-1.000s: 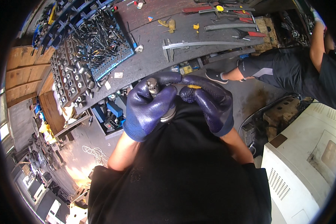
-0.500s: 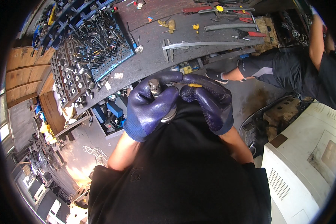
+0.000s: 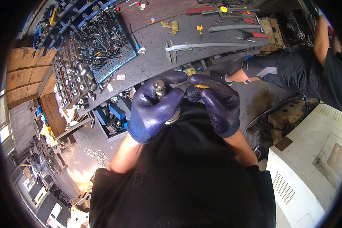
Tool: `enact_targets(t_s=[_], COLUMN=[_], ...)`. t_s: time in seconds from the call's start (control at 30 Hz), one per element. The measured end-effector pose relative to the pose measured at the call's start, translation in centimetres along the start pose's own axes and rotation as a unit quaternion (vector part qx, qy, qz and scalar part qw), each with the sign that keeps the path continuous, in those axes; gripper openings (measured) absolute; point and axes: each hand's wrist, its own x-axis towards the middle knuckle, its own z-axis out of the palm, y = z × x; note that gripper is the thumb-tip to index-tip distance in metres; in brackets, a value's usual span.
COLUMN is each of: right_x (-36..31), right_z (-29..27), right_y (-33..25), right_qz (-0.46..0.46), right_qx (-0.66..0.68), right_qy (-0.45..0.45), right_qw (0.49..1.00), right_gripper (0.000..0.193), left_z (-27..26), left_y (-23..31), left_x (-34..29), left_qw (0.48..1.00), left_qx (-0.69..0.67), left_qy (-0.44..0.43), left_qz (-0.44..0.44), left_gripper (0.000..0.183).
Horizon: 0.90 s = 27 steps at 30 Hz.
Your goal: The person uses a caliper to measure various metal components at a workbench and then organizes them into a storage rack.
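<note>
My left hand (image 3: 152, 104), in a purple-coated glove with a blue cuff, is closed around a metal milling cutter holder (image 3: 160, 88). Its notched head points up between thumb and fingers, and a round shiny end shows below the palm. My right hand (image 3: 216, 100), gloved alike, pinches a small yellow-handled screwdriver (image 3: 202, 86) between thumb and fingers. The screwdriver's thin shaft runs left toward my left fingertips; its tip is too small to make out. Both hands are close together in front of my black shirt, just off the bench edge.
On the dark workbench (image 3: 148, 64) lie a large caliper (image 3: 201, 45), a yellow tool (image 3: 172, 26) and red-handled tools (image 3: 254, 35). A blue perforated tray (image 3: 119, 57) bears many cutters. An open drawer (image 3: 114, 116) is below. At right are another person (image 3: 292, 70) and a pale machine cabinet (image 3: 307, 163).
Both hands have shifted slightly to the right, the cutter holder and screwdriver with them. The screwdriver's handle has turned a little. The other person's foot and leg have moved slightly.
</note>
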Motion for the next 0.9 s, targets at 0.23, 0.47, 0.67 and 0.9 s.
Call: enact_targets(t_s=[0.23,0.47,0.67,0.9], right_x=[2.3,3.0,3.1,3.3], right_z=[0.2,0.2,0.4,0.3], right_y=[-2.5,-2.9,-2.8,-2.8], right_qz=[-0.149,-0.178,-0.190,-0.192], right_qx=[-0.101,-0.150,-0.178,-0.189], right_qy=[-0.050,-0.073,-0.069,-0.074], right_qw=[0.982,0.970,0.963,0.960], right_gripper=[0.032,0.035,0.035,0.034], left_z=[-0.4,0.0,-0.5,-0.4], left_y=[-1.4,-0.6,-1.2,-0.5], left_x=[0.4,0.1,0.0,-0.4], left_qw=[0.982,0.993,0.996,0.999], left_qx=[0.146,0.083,0.054,-0.010], left_qy=[-0.022,-0.019,-0.032,-0.031], left_qz=[0.116,0.078,0.067,0.003], left_gripper=[0.032,0.031,0.029,0.029])
